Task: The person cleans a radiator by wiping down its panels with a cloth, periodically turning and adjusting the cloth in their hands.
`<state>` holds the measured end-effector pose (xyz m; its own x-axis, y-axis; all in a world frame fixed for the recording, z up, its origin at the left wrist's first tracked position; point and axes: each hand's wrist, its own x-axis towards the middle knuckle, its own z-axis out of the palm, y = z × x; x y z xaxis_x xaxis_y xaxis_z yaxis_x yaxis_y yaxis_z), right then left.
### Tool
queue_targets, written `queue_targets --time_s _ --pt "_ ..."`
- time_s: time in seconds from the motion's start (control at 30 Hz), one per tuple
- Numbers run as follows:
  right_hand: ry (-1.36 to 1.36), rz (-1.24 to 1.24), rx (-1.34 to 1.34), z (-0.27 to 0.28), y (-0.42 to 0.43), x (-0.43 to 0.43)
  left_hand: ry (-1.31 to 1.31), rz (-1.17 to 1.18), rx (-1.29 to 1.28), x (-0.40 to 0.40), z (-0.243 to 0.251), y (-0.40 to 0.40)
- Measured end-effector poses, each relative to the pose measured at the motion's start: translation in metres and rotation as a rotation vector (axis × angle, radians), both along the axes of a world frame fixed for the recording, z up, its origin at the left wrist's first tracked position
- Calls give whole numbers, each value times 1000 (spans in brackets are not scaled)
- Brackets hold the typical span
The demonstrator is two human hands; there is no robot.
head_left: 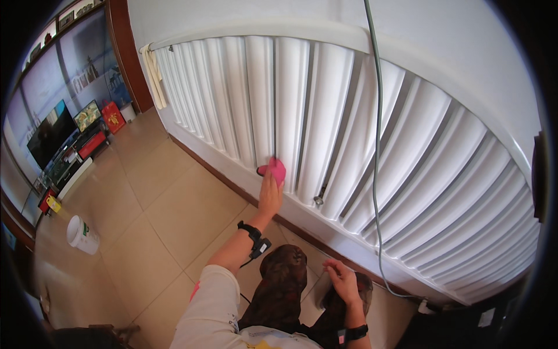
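Note:
A pink cloth (pixel 276 170) lies under the fingers of my left hand (pixel 270 196), which presses it against the lower part of a white slatted radiator (pixel 291 118). The cloth touches the slats near a dark gap, just above the bottom ledge. My right hand (pixel 342 279) hangs over my right knee, fingers loosely bent, with nothing visible in it. Black bands are strapped round both wrists. To the right of the cloth, a small round metal fitting (pixel 318 200) sits low between two slats.
A grey cable (pixel 377 174) runs down in front of the radiator to the floor. Pale cloth strips (pixel 153 78) hang at its far left end. A white bucket (pixel 83 234) stands on the tiled floor. Beyond it are a television (pixel 52 133) and a red bag (pixel 113 118).

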<state>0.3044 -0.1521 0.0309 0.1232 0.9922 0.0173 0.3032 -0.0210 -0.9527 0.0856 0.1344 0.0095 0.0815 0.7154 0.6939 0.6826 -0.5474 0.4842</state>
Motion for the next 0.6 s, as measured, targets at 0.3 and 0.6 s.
queue_targets --time_s 0.3,0.6 --pt "-269 17 -7 21 -5 0 -102 51 304 2 150 32" --pt "-202 33 -35 20 2 7 -194 -45 807 67 346 44"
